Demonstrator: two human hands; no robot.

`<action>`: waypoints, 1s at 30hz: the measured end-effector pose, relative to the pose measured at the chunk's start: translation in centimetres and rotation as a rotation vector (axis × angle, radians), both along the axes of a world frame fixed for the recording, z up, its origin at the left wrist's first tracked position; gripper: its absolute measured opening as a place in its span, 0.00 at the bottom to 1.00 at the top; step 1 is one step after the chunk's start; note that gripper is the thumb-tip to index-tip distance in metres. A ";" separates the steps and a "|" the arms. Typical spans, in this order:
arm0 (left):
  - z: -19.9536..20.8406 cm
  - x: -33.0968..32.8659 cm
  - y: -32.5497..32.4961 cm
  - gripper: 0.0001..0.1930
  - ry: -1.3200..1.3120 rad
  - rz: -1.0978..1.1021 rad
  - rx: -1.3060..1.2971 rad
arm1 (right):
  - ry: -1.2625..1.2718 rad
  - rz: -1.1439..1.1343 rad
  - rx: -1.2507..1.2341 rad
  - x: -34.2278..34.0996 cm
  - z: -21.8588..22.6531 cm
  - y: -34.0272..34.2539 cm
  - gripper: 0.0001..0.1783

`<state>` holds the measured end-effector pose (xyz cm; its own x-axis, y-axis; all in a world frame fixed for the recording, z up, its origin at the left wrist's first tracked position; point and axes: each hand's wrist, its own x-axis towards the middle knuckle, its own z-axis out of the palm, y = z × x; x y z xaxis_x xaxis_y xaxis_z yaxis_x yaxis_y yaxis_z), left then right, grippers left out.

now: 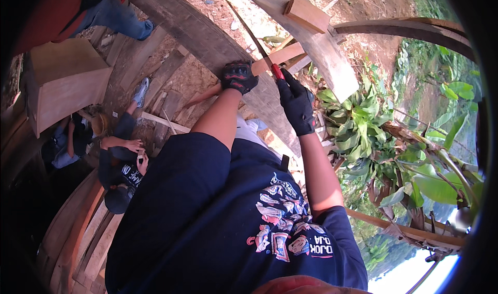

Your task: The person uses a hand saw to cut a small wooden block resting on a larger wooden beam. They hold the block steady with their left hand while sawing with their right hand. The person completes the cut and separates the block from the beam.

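My right hand (297,103), in a black glove, is closed around the red handle (277,72) of a handsaw. The saw's long, thin dark blade (251,33) points away and to the left. It crosses a narrow wooden strip (280,57) near the strip's right part; whether the teeth touch the wood I cannot tell. Wrapped over that strip is my gloved left hand (239,77), left of the saw. The strip rests crosswise on a wide, dark wooden plank (192,29), its other end (205,95) showing left of my wrist.
A curved board (316,50) with a wooden block (307,15) on it stands at far right. Leafy plants (358,122) grow on the right. Left are a wooden box (70,81), loose boards, a seated person (122,174) and a person in jeans (116,19).
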<state>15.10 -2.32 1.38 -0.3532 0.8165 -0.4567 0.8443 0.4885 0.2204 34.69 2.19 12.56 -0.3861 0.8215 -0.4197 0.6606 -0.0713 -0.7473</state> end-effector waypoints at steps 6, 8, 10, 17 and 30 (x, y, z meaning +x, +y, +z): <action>-2.1 -0.3 -0.5 0.16 -0.029 -0.047 0.060 | 0.007 0.076 0.106 -5.1 -2.6 2.7 0.28; -3.0 -0.3 -0.8 0.16 0.003 -0.045 0.090 | -0.018 0.078 0.074 -5.5 -2.9 2.6 0.28; -2.8 -0.2 -0.7 0.16 0.004 -0.039 0.107 | -0.029 0.067 0.056 -5.4 -3.5 2.5 0.28; -1.9 -0.3 -0.5 0.16 -0.034 0.004 0.082 | -0.110 0.107 0.087 -5.2 -1.6 1.7 0.30; -1.8 -0.1 -0.2 0.19 -0.014 0.029 -0.003 | -0.287 0.159 0.014 4.6 6.2 -2.7 0.27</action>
<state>15.00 -2.48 -0.46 -0.3698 0.8046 -0.4646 0.8267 0.5132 0.2307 39.25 -0.54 18.79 -0.3774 0.7669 -0.5191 0.8466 0.0586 -0.5289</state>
